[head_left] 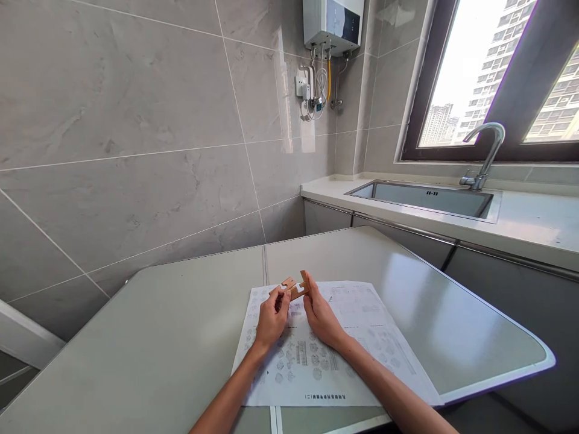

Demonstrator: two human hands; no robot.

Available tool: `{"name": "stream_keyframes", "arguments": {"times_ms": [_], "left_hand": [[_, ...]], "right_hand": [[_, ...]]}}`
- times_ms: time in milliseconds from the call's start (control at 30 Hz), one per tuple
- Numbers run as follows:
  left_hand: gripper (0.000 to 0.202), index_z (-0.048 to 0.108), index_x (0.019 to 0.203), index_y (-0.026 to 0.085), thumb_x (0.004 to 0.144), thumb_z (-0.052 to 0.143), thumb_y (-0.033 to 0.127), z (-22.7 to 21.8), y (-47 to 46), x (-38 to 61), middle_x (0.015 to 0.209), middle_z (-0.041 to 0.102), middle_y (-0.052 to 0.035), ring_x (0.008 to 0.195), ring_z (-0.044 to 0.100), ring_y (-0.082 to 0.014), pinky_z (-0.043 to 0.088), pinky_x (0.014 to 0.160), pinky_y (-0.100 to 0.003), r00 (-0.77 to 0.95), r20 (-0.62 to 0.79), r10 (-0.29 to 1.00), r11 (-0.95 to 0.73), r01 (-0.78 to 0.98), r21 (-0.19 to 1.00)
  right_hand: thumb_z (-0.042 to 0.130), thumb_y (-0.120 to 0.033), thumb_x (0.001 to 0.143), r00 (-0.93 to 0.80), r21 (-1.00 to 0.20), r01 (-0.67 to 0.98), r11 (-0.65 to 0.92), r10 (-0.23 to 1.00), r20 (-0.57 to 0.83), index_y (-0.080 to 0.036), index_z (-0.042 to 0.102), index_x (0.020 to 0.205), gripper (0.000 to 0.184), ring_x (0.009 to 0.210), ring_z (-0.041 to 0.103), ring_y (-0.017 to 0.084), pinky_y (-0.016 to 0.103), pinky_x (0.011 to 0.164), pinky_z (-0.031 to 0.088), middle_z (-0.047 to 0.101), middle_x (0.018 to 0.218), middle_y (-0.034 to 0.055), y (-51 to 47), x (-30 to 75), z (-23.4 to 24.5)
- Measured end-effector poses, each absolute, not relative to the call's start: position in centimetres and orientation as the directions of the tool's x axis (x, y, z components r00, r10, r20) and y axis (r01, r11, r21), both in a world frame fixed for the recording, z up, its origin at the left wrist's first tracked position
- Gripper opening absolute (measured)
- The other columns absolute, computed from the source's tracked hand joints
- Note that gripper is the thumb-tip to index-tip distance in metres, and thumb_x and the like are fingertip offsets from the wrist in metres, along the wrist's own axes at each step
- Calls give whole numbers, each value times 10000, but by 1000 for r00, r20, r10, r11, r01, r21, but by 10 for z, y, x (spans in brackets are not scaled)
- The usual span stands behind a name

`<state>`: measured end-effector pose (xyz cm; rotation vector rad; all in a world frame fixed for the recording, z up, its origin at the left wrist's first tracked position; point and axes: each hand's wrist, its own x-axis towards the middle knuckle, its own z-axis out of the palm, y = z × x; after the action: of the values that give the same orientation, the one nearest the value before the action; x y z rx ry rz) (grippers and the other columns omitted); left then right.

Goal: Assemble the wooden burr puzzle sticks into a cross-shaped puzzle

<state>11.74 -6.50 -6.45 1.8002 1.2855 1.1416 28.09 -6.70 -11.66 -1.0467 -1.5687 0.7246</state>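
Left hand (pixel 271 316): fingers pinched on the left end of the wooden puzzle pieces (pixel 296 287).
Right hand (pixel 320 313): fingers closed on the right end of the same pieces.
Wooden puzzle pieces: held between both hands, just above the printed sheet (pixel 362 337).
Printed sheet: flat on the grey table (pixel 158 337).
Sink (pixel 425 198): well apart, under the window.

large grey marble-look tiles (pixel 136 120) covered the walls, with a white water heater (pixel 333 21) mounted high near the corner. daylight came through a dark-framed window (pixel 493 78) above a steel sink (pixel 425 198) and curved faucet (pixel 486 154), falling on a pale grey table (pixel 149 337).
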Motion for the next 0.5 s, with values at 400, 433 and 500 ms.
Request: {"name": "stream_keyframes", "arguments": {"times_ms": [400, 433, 500], "left_hand": [[376, 634, 919, 214, 1027, 500, 548, -63, -69, 125, 830, 690, -9, 730, 610, -165, 481, 716, -276, 215, 344, 914, -403, 383, 831], [368, 638, 933, 215, 1031, 497, 541, -63, -70, 125, 845, 695, -12, 750, 620, -169, 486, 734, -278, 215, 347, 913, -405, 376, 833], [359, 639, 947, 215, 1034, 493, 531, -62, -70, 126, 855, 697, -16, 770, 627, -175, 488, 751, -281, 214, 347, 913, -405, 373, 835]], "right_hand": [[330, -207, 1057, -204, -811, 282, 513, 858, 471, -323, 116, 1694, 682, 1484, 472, 262, 495, 1128, 507, 317, 1713, 75, -80, 268, -113], [328, -205, 1060, -194, -810, 283, 514, 858, 476, -322, 122, 1693, 676, 1486, 470, 259, 491, 1131, 508, 323, 1711, 76, -80, 267, -112], [322, -207, 1068, -188, -807, 288, 515, 857, 480, -320, 136, 1690, 659, 1481, 478, 259, 493, 1132, 509, 341, 1703, 79, -80, 266, -112]]}}
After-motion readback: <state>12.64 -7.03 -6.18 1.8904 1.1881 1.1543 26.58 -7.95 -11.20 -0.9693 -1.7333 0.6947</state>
